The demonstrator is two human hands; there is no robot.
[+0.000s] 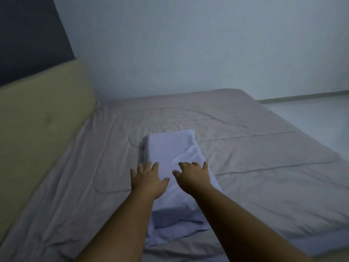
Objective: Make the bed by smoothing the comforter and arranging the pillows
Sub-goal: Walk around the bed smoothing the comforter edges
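A grey quilted comforter (pixel 245 152) covers the bed and lies mostly flat, with creases toward the left side. A pale lavender pillow (pixel 170 148) lies lengthwise in the middle of the bed, one end pointing toward me. My left hand (pixel 147 178) is over the pillow's left edge, palm down with fingers spread. My right hand (pixel 192 176) is over the pillow's right half, also palm down and spread. Neither hand holds anything. Whether the palms press on the pillow or hover just above it is unclear.
A beige padded headboard (pixel 41 118) runs along the left side of the bed. A pale wall (pixel 188 44) stands behind the bed's far edge. Light floor (pixel 311 118) shows to the right of the bed.
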